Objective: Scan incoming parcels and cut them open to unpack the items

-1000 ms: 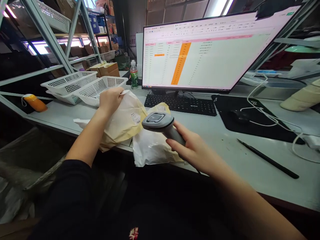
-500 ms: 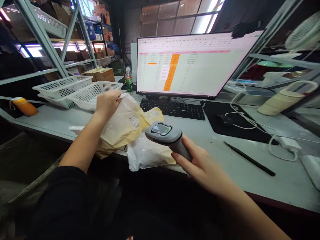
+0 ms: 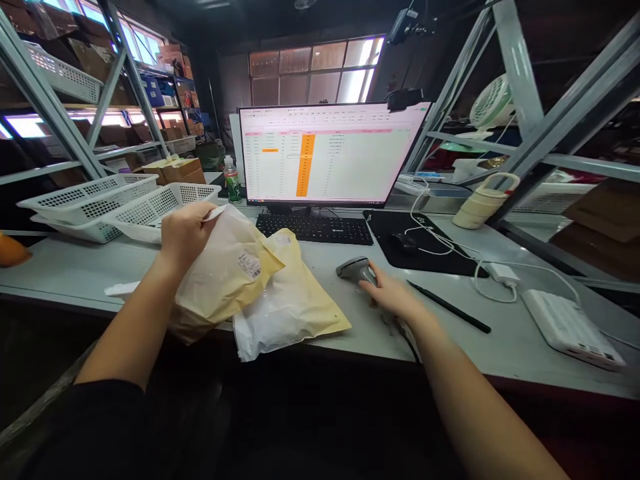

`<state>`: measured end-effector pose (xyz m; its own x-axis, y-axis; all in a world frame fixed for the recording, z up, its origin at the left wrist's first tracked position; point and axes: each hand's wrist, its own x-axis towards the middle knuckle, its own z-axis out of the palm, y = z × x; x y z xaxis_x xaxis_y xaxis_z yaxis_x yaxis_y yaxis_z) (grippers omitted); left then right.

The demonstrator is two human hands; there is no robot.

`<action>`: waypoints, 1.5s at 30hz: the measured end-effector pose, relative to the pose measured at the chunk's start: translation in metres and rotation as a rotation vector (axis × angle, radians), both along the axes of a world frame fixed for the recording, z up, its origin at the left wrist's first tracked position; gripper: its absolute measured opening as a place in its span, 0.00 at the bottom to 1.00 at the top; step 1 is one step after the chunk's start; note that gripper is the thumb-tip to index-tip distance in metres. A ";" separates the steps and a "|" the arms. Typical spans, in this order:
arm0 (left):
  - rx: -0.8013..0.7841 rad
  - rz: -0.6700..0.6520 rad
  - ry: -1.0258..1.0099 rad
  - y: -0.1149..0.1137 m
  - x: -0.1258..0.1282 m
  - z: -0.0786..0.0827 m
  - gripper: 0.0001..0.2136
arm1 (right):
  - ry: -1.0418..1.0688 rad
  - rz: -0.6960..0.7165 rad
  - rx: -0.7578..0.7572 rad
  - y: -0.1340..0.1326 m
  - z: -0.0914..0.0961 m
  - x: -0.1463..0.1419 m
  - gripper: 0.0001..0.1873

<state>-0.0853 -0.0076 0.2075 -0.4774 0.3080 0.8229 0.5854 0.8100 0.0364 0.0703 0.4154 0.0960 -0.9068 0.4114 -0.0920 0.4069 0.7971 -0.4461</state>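
Note:
My left hand [image 3: 184, 233] is closed on the top edge of a cream plastic parcel bag [image 3: 225, 277] with a barcode label, holding it tilted over the desk's front edge. A second bag [image 3: 290, 307], white and yellow, lies flat beside it. My right hand [image 3: 395, 297] rests on the grey desk [image 3: 350, 340], its fingers round the handle of a grey barcode scanner [image 3: 355, 269] that lies on the desk surface.
A monitor [image 3: 325, 155] showing a spreadsheet stands behind a black keyboard [image 3: 315, 229]. White mesh baskets [image 3: 125, 203] sit at the left. A black mouse pad [image 3: 420, 243], black pen [image 3: 447, 307], white cables, a white box [image 3: 570, 327] and a green bottle [image 3: 231, 180] lie around. Metal shelving frames both sides.
My right hand lowered the scanner from above the bags down onto the desk to the right. The camera view tilted up and back. My left hand kept its hold on the bag.

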 end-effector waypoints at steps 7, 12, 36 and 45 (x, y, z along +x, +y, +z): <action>0.033 -0.201 -0.015 0.034 0.025 0.004 0.18 | 0.478 0.489 -0.345 -0.086 0.035 -0.009 0.48; 0.179 -0.146 -0.061 0.055 0.028 -0.013 0.23 | 0.378 0.571 -0.664 -0.126 0.041 -0.029 0.27; -0.360 -0.330 -0.892 0.096 0.022 -0.119 0.37 | 0.032 0.397 0.429 -0.095 0.004 0.001 0.27; -0.642 -0.339 -1.226 0.118 -0.006 -0.115 0.47 | 0.253 0.425 0.468 -0.111 0.010 0.024 0.28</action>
